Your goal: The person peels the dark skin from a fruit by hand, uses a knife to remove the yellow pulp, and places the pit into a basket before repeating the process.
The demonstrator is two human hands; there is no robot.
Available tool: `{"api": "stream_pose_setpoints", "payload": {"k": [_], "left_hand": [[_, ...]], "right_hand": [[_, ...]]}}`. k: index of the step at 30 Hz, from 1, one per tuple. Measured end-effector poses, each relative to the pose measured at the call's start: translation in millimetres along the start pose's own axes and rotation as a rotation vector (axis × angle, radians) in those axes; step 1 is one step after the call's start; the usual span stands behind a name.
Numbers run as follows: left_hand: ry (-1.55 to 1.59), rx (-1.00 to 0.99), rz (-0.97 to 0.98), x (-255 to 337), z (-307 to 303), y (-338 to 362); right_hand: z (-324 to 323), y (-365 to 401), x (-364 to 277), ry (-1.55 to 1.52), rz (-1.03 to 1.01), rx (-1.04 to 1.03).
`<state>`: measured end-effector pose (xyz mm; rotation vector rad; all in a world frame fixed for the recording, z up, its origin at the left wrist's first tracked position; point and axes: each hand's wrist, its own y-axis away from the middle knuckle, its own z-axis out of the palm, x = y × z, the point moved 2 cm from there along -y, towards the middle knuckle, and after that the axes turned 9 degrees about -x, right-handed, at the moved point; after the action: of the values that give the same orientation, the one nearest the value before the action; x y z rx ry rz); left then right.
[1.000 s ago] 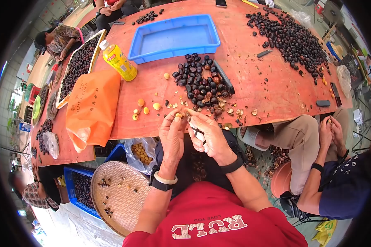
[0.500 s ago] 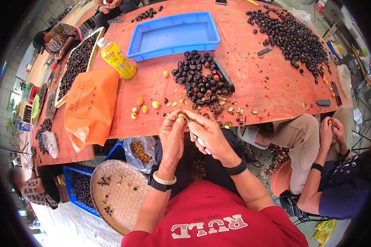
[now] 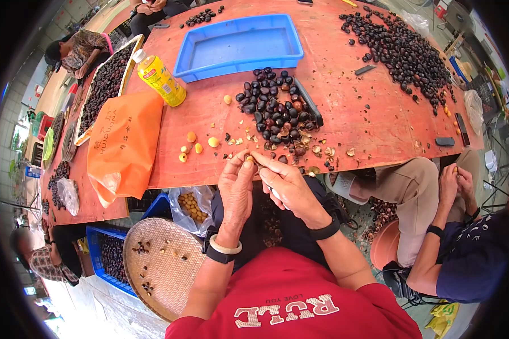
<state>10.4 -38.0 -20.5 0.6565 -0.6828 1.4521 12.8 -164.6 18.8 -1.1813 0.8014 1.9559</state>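
Close together at the table's near edge, both my hands work on one chestnut. My left hand [image 3: 237, 183] pinches the yellowish chestnut [image 3: 250, 160] between thumb and fingertips. Wrapped in my right hand [image 3: 291, 192] is a small white-handled knife [image 3: 276, 195]; its blade is mostly hidden by the fingers. Just beyond lies a heap of dark unpeeled chestnuts [image 3: 271, 107], partly on a grey tray [image 3: 308, 104], with shell bits [image 3: 316, 150] around it. Several peeled yellow chestnuts [image 3: 213, 142] lie to the left of the heap.
A blue tray [image 3: 237, 70], a yellow drink bottle [image 3: 163, 80] and an orange bag [image 3: 121, 147] stand on the red table [image 3: 356, 130]. More chestnuts [image 3: 401, 56] spread at the far right. A woven basket [image 3: 175, 265] sits low left. A co-worker's hands [image 3: 457, 183] are at the right.
My hands stay almost in place, with the right hand turning slightly around the chestnut. Less of the knife's white handle shows now.
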Motion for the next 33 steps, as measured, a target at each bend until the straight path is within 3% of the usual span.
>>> {"api": "stream_pose_setpoints", "payload": {"k": [4, 7, 15, 21, 27, 31, 33], "left_hand": [[-0.067, 0.023, 0.06, -1, -1, 0], [-0.007, 0.038, 0.072, -2, -6, -3], [0.028, 0.041, 0.014, 0, -16, -16], [0.034, 0.146, 0.059, -4, -17, -22], [0.082, 0.136, 0.067, -2, -17, -23], [0.057, 0.039, 0.037, 7, -15, -19], [0.011, 0.013, 0.014, 8, -11, -15]], "right_hand": [[-1, -2, -2, -0.057, 0.072, -0.079], [5, -10, 3, 0.091, -0.049, -0.033], [18, -27, 16, -0.18, -0.087, 0.09], [19, -37, 21, -0.101, -0.143, 0.152], [22, -40, 23, -0.309, -0.092, 0.109], [16, -30, 6, -0.234, -0.044, 0.051], [7, -21, -5, 0.034, -0.028, -0.045]]}}
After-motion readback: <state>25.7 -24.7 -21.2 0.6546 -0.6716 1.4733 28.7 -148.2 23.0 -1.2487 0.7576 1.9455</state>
